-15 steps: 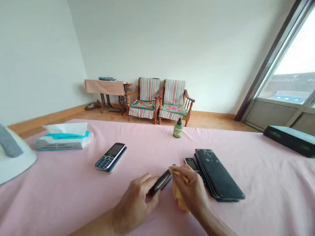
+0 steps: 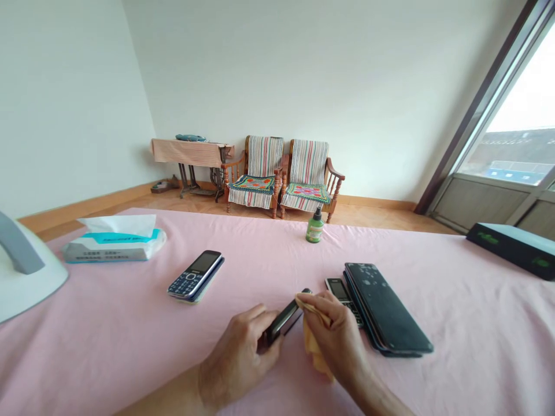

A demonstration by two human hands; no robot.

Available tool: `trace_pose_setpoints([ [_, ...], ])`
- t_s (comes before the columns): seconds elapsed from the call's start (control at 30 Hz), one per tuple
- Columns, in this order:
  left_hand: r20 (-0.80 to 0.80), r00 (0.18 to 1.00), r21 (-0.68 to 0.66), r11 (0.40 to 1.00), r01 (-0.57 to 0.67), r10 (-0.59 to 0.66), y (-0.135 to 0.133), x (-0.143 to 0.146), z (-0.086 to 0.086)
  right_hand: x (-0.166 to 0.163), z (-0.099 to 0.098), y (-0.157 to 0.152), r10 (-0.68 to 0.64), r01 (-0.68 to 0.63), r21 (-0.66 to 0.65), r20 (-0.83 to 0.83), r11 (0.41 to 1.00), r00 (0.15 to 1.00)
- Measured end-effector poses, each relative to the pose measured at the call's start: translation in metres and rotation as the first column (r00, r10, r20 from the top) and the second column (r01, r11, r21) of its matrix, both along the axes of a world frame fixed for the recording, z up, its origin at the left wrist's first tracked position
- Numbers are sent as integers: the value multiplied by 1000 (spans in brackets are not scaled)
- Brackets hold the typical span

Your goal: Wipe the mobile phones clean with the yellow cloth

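Note:
My left hand (image 2: pixel 243 352) is closed around the lower end of a black mobile phone (image 2: pixel 284 319), which is tilted with its edge upward. A yellow cloth (image 2: pixel 315 352) is pinched in my right hand (image 2: pixel 333 326) and pressed to the phone's upper edge; part of it hangs below the fingers. Just beyond the right hand lies a small keypad phone (image 2: pixel 340 290), partly hidden. Beside it is a stack of large dark phones (image 2: pixel 388 312), the top one with a scuffed end. To the left, another keypad phone (image 2: pixel 197 274) rests on top of a second one.
A pink cloth (image 2: pixel 130 346) covers the table. On it stand a green spray bottle (image 2: pixel 314 226), a tissue pack (image 2: pixel 113 245), a white and grey appliance (image 2: pixel 26 271) at left and a black box (image 2: pixel 514 248) at right. Two wooden armchairs (image 2: pixel 310 173) stand beyond.
Both hands keep their holds on the phone and the yellow cloth, with only a slight shift of the right fingers. The whole view has shifted slightly.

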State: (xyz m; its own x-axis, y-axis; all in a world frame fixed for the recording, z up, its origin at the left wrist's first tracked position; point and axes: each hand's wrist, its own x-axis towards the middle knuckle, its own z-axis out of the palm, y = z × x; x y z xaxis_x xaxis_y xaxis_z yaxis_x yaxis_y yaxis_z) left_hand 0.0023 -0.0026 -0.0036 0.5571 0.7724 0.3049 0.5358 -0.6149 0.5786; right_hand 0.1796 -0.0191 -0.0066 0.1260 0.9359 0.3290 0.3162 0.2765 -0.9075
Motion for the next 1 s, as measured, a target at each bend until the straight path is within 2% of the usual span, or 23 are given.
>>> trace_pose_setpoints([
  [0.1,-23,1000,-4,1000,-6,6,0,0,2,8,0,5,-48,48,-24,-25,999,999],
  [0.27,29,999,-6,1000,-14,14,0,-1,1,-13,5,-10,161,-162,-17,-38,987,986],
  [0.33,32,999,-8,1000,-16,17,0,-1,1,-16,6,-12,180,-181,-11,-32,983,983],
  [0.53,13,1000,-15,1000,8,-8,-1,-1,2,7,2,5,-51,51,-7,-46,999,998],
  [0.6,14,1000,-13,1000,9,-9,-1,-1,2,4,2,4,-55,55,-2,-64,998,996],
  [0.77,51,999,-6,1000,9,-8,-1,0,3,-18,4,-12,142,-144,-25,-70,989,987],
  [0.83,49,999,-10,1000,20,-19,-1,0,4,-14,4,-10,108,-109,-25,-41,994,993],
  [0.9,26,999,-18,1000,26,-25,-1,0,4,-2,3,-2,2,-2,-8,-16,1000,1000],
  [1.0,-5,1000,-20,1000,18,-19,-1,0,2,12,1,7,-77,77,-15,-13,997,997],
])
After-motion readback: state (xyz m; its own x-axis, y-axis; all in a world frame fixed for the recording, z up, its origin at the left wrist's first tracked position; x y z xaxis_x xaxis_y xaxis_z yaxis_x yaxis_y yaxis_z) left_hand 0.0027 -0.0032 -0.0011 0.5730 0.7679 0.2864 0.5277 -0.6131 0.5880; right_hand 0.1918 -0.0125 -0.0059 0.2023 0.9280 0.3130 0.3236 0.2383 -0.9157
